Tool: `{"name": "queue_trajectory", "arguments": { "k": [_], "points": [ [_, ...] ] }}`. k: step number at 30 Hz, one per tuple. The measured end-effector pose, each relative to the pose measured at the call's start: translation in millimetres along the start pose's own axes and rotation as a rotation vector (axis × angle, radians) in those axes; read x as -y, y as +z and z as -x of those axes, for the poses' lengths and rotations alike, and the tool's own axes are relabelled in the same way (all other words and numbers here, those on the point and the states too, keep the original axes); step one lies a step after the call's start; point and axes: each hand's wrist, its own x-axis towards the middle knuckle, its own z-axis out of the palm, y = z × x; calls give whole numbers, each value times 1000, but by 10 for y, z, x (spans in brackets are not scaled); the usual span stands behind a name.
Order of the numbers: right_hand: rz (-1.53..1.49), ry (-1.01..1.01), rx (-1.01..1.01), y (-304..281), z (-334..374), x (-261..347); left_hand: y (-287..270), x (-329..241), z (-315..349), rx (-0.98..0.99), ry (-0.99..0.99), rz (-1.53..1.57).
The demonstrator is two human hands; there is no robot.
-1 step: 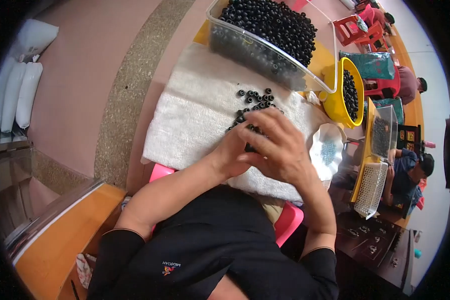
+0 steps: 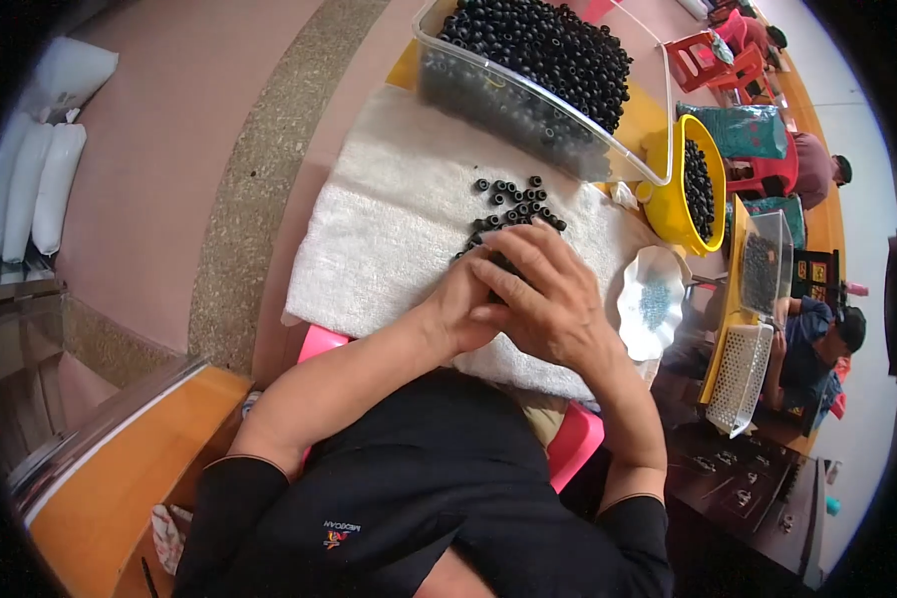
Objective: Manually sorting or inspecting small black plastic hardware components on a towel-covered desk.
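My left hand [image 2: 461, 307] and my right hand [image 2: 560, 307] meet above a white towel, close to my body. The right hand's fingers bend over the left hand, whose fingers are mostly hidden behind them. Something dark shows in the gap between the two hands, too covered to make out. Just beyond the fingertips lies a loose group of small black ring-shaped pieces [image 2: 521, 209] with holes through them. They rest on the white towel [image 2: 359, 239], and some are partly hidden by my hands.
Beyond the towel stands a clear plastic bin [image 2: 528, 105] of black pieces. To the right are a yellow bowl [image 2: 658, 204] with more pieces and a white wavy-edged dish [image 2: 633, 334] holding small bluish bits. Farther right, a person [image 2: 812, 349] sits by a perforated white tray [image 2: 738, 384].
My right hand's fingers have drawn down and in toward my left hand, narrowing the gap between them. More of the black pieces beyond the fingertips now show.
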Motion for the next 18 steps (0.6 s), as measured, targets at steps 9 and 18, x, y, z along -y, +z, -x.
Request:
{"name": "queue_trajectory", "arguments": {
  "k": [9, 18],
  "points": [
    [191, -22, -150, 205, 377, 12, 96, 66, -62, -119, -25, -10],
    [369, 47, -128, 110, 430, 45, 113, 79, -48, -122, -63, 7]
  ]
}}
